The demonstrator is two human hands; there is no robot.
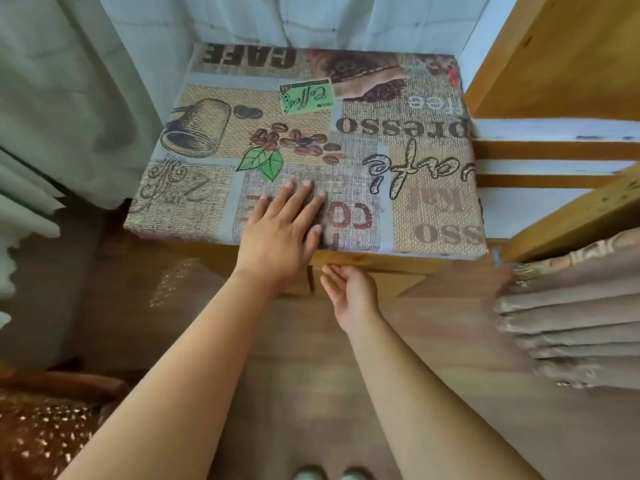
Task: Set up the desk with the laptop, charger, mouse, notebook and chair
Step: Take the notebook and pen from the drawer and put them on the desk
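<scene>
Head view | desk (398, 161) under coffee-print cloth, bare | left hand (282, 237) flat, fingers spread, at near edge | right hand (349, 292) loosely open, empty, just below wooden front edge | risk: pushing rucks cloth | laptop, charger, mouse, notebook, chair unseen | desk legs, shelf (554, 74) cut off, fabric (575, 313) blurred

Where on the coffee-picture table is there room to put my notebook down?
Nearly all of the table is bare: the whole back half by the white curtain, and the right side by the wooden frame. Only the front middle is taken, where the left hand lies flat. The right hand is below the front edge.
</scene>
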